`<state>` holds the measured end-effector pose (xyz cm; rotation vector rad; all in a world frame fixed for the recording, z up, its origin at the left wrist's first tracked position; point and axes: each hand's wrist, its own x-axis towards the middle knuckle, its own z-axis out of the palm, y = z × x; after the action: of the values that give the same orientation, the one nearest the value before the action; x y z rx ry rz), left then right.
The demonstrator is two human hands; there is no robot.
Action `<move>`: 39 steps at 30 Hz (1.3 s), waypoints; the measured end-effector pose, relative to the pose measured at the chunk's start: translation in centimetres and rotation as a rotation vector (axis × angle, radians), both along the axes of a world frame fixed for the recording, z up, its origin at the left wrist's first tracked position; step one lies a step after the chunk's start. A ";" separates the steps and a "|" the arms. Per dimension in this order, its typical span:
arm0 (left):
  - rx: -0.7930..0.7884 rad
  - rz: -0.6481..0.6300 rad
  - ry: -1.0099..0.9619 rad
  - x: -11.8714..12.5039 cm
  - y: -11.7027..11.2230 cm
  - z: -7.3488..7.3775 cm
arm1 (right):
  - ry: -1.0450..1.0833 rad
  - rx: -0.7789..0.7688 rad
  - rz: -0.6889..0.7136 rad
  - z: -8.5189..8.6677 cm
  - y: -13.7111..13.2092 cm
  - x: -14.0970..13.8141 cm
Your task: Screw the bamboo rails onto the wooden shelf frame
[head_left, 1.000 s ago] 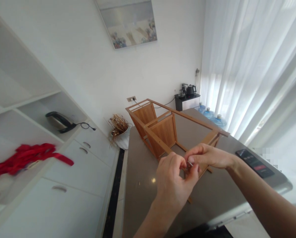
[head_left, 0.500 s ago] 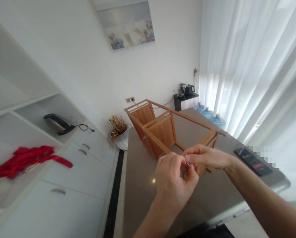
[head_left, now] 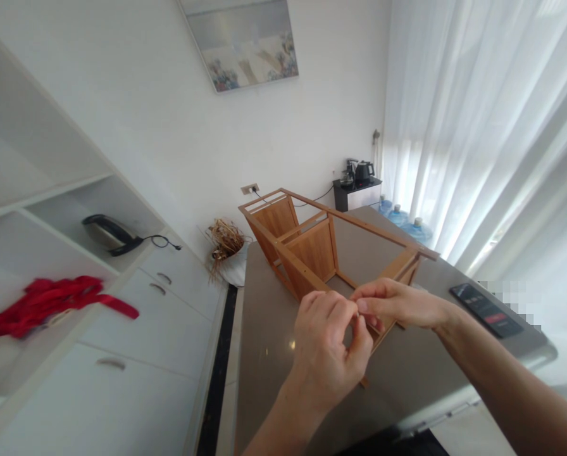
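1. Head view: both hands meet over the near end of the grey table (head_left: 269, 335); left hand (head_left: 328, 358) nearer the camera, right hand (head_left: 400, 304) reaching in from the right side.
2. Hand state: thumb and forefinger of each are closed, fingertips (head_left: 365, 305) touching tip to tip at one spot; whatever sits in that pinch is hidden by the fingers, can't tell what it is.
3. Nearest thing: a wooden frame (head_left: 314, 253), lying on the table directly behind the hands; its near corner is covered by them, contact or not can't be told.
4. Handling, by judgement: prob. light for its bulk and stiff along the rails; thin slats and open corners look likely to rack if twisted; smooth finish, so somewhat slippery on the tabletop.
5. Where to take hold, by judgement: a long rail close to a corner joint, or a corner post; not mid-span, not the boards (head_left: 278, 221).
6. Orientation: open face up; long axis runs from the far left end by the wall to the near right end at the hands; solid boards sit at the far end, near end is bare rails.
7. Around: dark phone (head_left: 485, 310) flat on the table, apart to the right; red cloth (head_left: 50, 303) and a kettle (head_left: 104, 233) on the white shelves, well apart at left.
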<state>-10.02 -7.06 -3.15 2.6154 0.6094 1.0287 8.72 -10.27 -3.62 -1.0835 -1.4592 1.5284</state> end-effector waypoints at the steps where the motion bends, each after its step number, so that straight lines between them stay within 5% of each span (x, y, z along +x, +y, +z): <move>1: 0.001 -0.009 0.007 -0.1 0.1 0.1 | -0.004 0.007 -0.006 0.0 -0.1 -0.1; 19: 0.028 -0.136 -0.032 -0.7 1.6 0.4 | 0.019 0.103 -0.139 -1.0 -1.2 -1.0; 26: -0.270 -0.327 -0.057 -1.1 2.4 0.8 | -0.015 0.146 -0.124 -0.8 -1.3 -1.0; 33: -0.385 -0.300 -0.117 -0.3 2.6 0.1 | 0.006 0.056 -0.200 -0.8 -1.3 -1.8; 39: -0.500 -0.361 -0.170 0.0 2.2 -0.8 | 0.008 0.165 -0.256 -1.9 -1.5 -2.3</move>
<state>-10.04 -4.90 -3.94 2.0753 0.2879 0.8408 6.46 -11.76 -5.55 -1.1155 -1.3571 1.2114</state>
